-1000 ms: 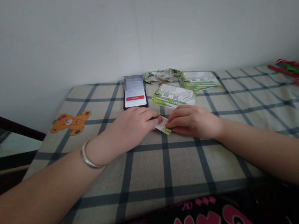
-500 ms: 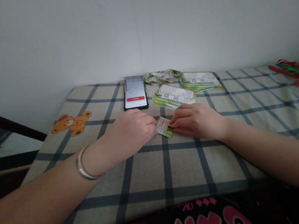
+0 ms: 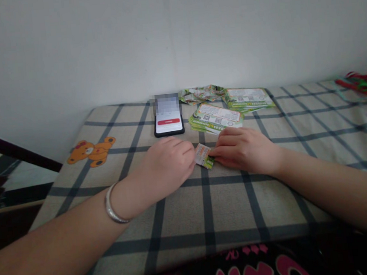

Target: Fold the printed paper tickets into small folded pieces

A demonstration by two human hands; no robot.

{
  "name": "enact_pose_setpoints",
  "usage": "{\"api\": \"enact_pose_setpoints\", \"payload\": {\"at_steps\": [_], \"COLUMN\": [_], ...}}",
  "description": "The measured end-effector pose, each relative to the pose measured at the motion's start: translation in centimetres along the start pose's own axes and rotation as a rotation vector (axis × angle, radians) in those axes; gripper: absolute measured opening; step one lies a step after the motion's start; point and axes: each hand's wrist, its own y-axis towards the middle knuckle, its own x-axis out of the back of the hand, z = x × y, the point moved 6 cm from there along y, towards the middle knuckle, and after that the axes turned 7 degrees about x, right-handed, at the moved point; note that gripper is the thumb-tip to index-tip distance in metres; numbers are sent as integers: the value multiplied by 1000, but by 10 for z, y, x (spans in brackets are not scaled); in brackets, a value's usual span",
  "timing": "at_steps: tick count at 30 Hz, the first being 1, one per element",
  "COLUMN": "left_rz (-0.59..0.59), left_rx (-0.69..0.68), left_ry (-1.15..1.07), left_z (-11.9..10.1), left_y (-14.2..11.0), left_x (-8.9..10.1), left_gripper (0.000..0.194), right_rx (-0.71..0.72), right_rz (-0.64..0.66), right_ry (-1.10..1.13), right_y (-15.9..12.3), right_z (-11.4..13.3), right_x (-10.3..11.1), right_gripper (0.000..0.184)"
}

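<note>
A small folded piece of printed paper (image 3: 204, 156), white with orange text and a green corner, lies on the checked tablecloth (image 3: 184, 214). My left hand (image 3: 173, 162), a silver bangle on its wrist, is closed at the paper's left edge, its fingertips mostly hidden. From the other side, my right hand (image 3: 244, 151) pinches the right edge between thumb and fingers. Just beyond my hands is a fanned stack of green-and-white printed leaflets (image 3: 217, 117). A phone (image 3: 169, 128) with a lit screen lies to the left of that stack.
Against the wall sit folded green paper pieces (image 3: 202, 94) and a second stack of leaflets (image 3: 249, 97). A red and green tangled item (image 3: 363, 85) lies at the far right. An orange bear picture (image 3: 93, 152) is on the cloth at left, near the table's edge.
The view has shifted slightly, so everything sits a little further right. My left hand has rolled slightly over the paper's left edge; my right hand keeps its pinch.
</note>
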Motion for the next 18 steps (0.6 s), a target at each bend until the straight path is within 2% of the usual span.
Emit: {"api": "enact_pose_setpoints", "payload": {"at_steps": [6, 14, 18], "left_rz": [27, 11, 28], "left_rx": [44, 80, 173], "left_ry": [-52, -64, -131], "left_z": [5, 6, 12], "left_y": [1, 2, 3], "left_x": [-1, -2, -5], "left_gripper": [17, 16, 13], "right_rx": [2, -164, -242], "right_rz": [11, 23, 7], "right_ry": [52, 85, 117], "right_y": [0, 2, 1], "right_z": [-1, -7, -11], "right_x": [-2, -8, -10], "right_gripper": [19, 18, 15]}}
